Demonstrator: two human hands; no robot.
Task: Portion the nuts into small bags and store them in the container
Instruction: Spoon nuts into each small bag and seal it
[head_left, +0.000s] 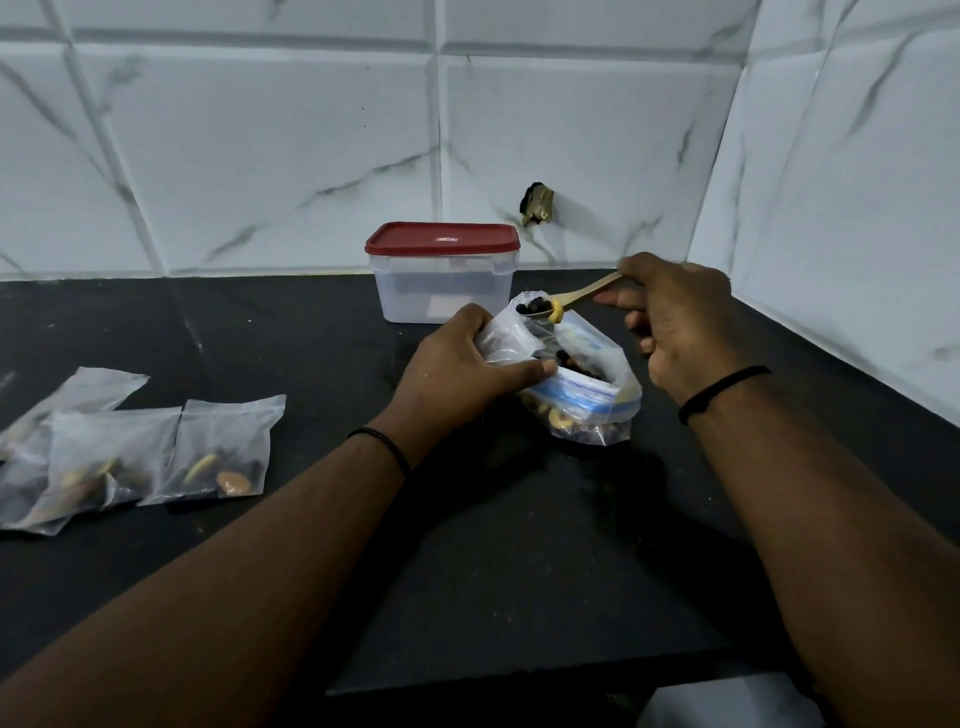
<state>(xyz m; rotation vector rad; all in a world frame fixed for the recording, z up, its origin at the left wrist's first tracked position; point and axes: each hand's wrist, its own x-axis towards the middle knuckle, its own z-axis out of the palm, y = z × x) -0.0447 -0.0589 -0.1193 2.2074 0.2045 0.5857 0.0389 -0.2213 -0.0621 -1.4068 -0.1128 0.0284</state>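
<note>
- Head view: the nuts (540, 310) heaped on a wooden spoon (576, 297) are dark pieces with one pale curved cashew hanging at the bowl's near edge; the spoon's bowl sits at the mouth of a small clear bag (506, 335)
- the right hand (675, 322) pinches the spoon's handle between thumb and fingers, closed around it, with a black band on the wrist
- the left hand (462, 369) is closed on the small clear bag, gripping it by its side and holding it upright with the mouth open toward the spoon; this wrist also wears a black band
- just beside and under that bag, a larger zip bag (587, 400) with a blue strip at its mouth rests on the black desk (311, 571); it is open and holds mixed nuts, dark and pale
- behind both bags, near the wall, stands the container (441, 286), clear-walled, with its red lid (441, 239) on; what it holds cannot be made out
- well apart to the left, several filled small bags (130, 452) lie flat on the desk, overlapping at their edges; almonds and a pale nut show through the nearest one
- white marble-patterned tiles (260, 156) cover the wall behind and to the right; a dark broken spot (537, 203) marks the wall above the container
</note>
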